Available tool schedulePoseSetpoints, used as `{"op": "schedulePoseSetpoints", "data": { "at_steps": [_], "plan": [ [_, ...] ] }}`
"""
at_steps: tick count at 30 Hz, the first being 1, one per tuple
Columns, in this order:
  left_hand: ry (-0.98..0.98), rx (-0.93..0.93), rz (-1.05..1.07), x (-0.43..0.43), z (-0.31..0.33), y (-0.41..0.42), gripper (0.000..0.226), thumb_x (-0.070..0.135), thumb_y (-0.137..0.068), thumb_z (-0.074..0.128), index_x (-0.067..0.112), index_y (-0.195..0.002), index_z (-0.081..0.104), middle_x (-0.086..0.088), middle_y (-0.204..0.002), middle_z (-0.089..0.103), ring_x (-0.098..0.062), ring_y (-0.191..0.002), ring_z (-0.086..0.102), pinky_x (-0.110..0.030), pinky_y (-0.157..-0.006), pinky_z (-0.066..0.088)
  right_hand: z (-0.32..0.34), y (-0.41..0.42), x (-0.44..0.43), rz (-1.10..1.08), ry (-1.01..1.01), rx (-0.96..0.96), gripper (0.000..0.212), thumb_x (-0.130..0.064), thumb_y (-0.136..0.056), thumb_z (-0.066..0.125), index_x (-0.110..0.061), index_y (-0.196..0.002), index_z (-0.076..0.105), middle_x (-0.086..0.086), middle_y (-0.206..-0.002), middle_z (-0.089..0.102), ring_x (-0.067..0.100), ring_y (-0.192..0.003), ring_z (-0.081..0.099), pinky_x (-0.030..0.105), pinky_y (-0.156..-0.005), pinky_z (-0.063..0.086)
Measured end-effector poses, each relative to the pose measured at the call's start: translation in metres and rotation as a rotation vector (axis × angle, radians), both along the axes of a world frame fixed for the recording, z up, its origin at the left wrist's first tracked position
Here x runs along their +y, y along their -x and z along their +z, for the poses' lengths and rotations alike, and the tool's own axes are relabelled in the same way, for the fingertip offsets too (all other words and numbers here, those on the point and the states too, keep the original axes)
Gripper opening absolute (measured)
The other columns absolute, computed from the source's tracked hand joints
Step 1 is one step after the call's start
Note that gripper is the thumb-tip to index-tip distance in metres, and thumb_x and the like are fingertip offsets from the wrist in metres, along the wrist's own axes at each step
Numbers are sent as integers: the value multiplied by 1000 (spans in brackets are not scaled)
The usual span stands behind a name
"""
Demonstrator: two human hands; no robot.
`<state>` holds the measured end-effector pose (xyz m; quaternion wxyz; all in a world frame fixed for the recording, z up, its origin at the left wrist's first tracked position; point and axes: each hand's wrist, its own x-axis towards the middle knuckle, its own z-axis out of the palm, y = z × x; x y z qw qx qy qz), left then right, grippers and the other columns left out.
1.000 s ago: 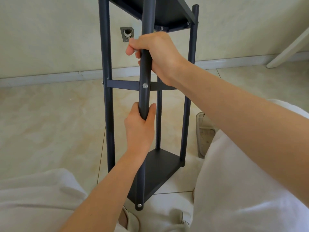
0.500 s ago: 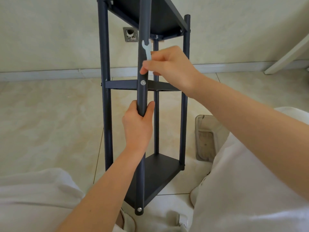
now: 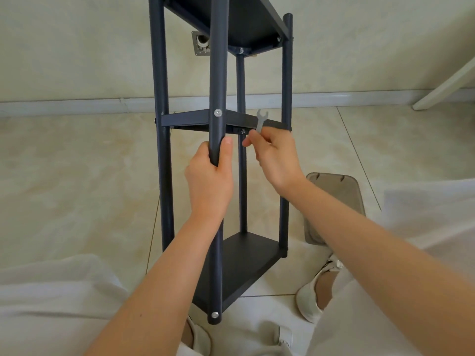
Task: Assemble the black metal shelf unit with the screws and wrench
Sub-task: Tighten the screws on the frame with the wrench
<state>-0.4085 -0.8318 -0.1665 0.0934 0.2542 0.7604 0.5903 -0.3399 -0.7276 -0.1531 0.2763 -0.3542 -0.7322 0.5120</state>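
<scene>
Beige tile floor (image 3: 77,176), pale wall (image 3: 77,47); left fingers (image 3: 201,156) round shelf post (image 3: 218,73), right fingers (image 3: 253,140) round wrench (image 3: 261,119).

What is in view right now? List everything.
shelf unit: one, black, on the floor ahead
screws: two, silver, on the front post, at mid shelf and foot
wrench: one, silver, beside the middle shelf
container: one, grey, on the floor right of the unit
wall fitting: one, metal, on the wall behind
shoes: two, white, near the unit's foot
hands: two; left hand grips the front post, right hand pinches the wrench
</scene>
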Motion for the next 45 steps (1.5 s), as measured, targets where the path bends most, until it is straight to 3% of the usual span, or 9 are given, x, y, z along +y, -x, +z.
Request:
{"op": "schedulePoseSetpoints", "data": {
  "at_steps": [4, 9, 13, 19, 23, 30, 39, 42, 45],
  "plan": [
    [8, 36, 2, 0, -1, 4, 37, 47, -100, 52, 26, -70, 48, 3, -58, 50, -27, -56, 57, -35, -53, 51, -20, 0, -9, 33, 60, -31, 29, -23, -101, 54, -15, -76, 68, -12, -50, 47, 13, -50, 43, 29, -58, 41],
    [23, 30, 11, 3, -3, 10, 41, 51, -101, 49, 24, -69, 50, 4, -56, 51, -28, -53, 56, -42, -50, 51, -25, 8, -13, 99, 106, -92, 29, -24, -99, 58, -10, -77, 72, -6, -52, 51, 9, -47, 45, 23, -57, 43],
    [39, 40, 30, 0, -5, 16, 45, 51, -104, 39, 25, -67, 48, 0, -58, 53, -26, -55, 56, -40, -53, 48, -18, 19, -12, 186, 146, -125, 37, -23, -99, 56, -6, -70, 70, 6, -56, 45, 13, -52, 39, 27, -58, 37],
    [39, 0, 19, -9, -7, 30, 52, 50, -106, 34, 15, -70, 47, -9, -59, 49, -26, -51, 49, -36, -53, 40, -5, 40, -9, 242, 178, -105, 38, -22, -97, 57, -8, -62, 64, -11, -44, 41, 5, -42, 34, 21, -50, 30],
    [28, -22, 12, -15, -9, 34, 51, 48, -107, 34, 16, -70, 48, -4, -51, 45, -15, -37, 42, -24, -39, 36, -3, 48, -11, 283, 177, -77, 37, -22, -98, 56, -6, -65, 64, -8, -47, 41, 4, -41, 33, 16, -47, 29],
    [22, -64, -3, -21, -14, 41, 52, 49, -107, 33, 20, -68, 51, 0, -49, 44, -15, -34, 41, -23, -36, 35, -7, 56, -15, 321, 249, -1, 36, -18, -98, 56, -4, -67, 64, -12, -40, 36, 4, -39, 31, 16, -42, 28],
    [32, -112, 1, -23, -20, 43, 55, 53, -105, 33, 14, -71, 52, -2, -48, 45, -15, -34, 40, -23, -35, 36, -14, 59, -16, 273, 141, -56, 32, -17, -98, 57, -5, -71, 69, -19, -40, 48, 1, -41, 42, 18, -54, 33],
    [15, -134, 0, -23, -22, 43, 60, 53, -105, 34, 6, -72, 49, -5, -49, 44, -17, -33, 39, -23, -35, 34, -15, 60, -17, 240, 86, -69, 32, -18, -97, 58, -3, -73, 72, -7, -52, 55, 9, -54, 45, 25, -60, 41],
    [20, -136, -1, -23, -24, 43, 65, 54, -104, 34, -3, -77, 48, -7, -51, 45, -18, -33, 39, -23, -35, 34, -18, 61, -19, 207, 57, -67, 32, -17, -97, 59, -6, -69, 70, -10, -43, 44, 10, -49, 38, 28, -62, 42]
  ]
}}
